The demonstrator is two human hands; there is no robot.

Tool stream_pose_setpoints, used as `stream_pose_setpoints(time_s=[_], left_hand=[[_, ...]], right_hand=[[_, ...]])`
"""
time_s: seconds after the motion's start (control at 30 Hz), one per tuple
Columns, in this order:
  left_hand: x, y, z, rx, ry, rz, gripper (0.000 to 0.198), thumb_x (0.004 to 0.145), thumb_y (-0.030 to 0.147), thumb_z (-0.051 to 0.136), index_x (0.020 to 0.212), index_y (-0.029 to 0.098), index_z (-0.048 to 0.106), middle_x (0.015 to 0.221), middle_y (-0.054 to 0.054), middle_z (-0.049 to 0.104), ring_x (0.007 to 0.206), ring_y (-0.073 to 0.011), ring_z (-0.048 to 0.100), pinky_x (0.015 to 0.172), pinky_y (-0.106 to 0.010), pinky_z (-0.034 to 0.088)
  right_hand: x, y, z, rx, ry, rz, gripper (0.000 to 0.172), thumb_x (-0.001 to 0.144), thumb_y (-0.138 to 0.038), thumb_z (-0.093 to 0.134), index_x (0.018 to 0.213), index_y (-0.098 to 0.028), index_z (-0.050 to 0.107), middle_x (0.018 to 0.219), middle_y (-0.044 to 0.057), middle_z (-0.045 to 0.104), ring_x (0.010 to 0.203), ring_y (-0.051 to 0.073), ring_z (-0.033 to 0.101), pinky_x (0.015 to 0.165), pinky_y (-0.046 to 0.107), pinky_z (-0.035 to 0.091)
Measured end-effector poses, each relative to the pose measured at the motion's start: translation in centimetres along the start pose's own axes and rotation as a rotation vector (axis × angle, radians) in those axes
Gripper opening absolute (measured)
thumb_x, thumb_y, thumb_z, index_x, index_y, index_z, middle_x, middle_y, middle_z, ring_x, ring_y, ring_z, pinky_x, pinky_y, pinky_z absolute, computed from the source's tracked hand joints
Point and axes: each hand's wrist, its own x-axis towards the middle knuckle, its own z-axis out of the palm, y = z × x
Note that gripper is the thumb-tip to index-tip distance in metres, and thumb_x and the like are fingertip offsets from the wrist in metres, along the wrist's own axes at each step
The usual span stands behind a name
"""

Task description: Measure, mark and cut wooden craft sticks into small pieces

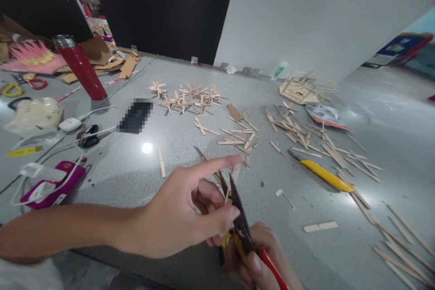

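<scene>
My left hand point(185, 210) pinches a small wooden stick piece point(228, 192) between thumb and fingers, its index finger stretched forward. My right hand point(263, 258) is wrapped round scissors point(240, 219) with dark blades and a red handle. The blades stand apart, with the stick piece between them. Behind my left hand a thin blade with a yellowish part point(205, 158) pokes out; the rest of that tool is hidden. A notched stick point(162, 163) lies to the left, and another notched stick point(320, 226) to the right.
Joined stick pieces point(193, 95) stand farther back. Loose sticks point(295, 127) and a yellow utility knife point(326, 176) lie right, near a stick frame point(304, 88). Leftward are a red bottle point(81, 68), a pixelated dark phone-like object point(136, 115) and a purple power strip point(56, 186) with cables.
</scene>
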Motion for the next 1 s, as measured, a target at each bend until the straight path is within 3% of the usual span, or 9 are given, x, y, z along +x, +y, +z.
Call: stream_pose_setpoints(time_s=[0.27, 1.0], left_hand=[[0.1, 0.8, -0.3, 0.034, -0.026, -0.025, 0.066, 0.091, 0.019, 0.072, 0.154, 0.027, 0.053, 0.068, 0.004, 0.066, 0.051, -0.0090, 0.060, 0.050, -0.017, 0.054], [0.0, 0.6, -0.2, 0.026, -0.029, -0.008, 0.066, 0.090, 0.020, 0.074, 0.153, 0.024, 0.054, 0.068, 0.004, 0.068, 0.050, -0.0091, 0.061, 0.051, -0.017, 0.053]], right_hand=[[0.0, 1.4, 0.4, -0.022, 0.073, -0.122, 0.071, 0.096, -0.080, 0.045, 0.058, -0.020, 0.054, 0.044, -0.004, 0.041, 0.040, 0.008, 0.035, 0.040, 0.023, 0.026], [-0.3, 1.9, 0.4, -0.064, 0.081, -0.111, 0.074, 0.096, -0.081, 0.042, 0.056, -0.020, 0.053, 0.044, -0.005, 0.035, 0.040, 0.008, 0.030, 0.040, 0.025, 0.023]])
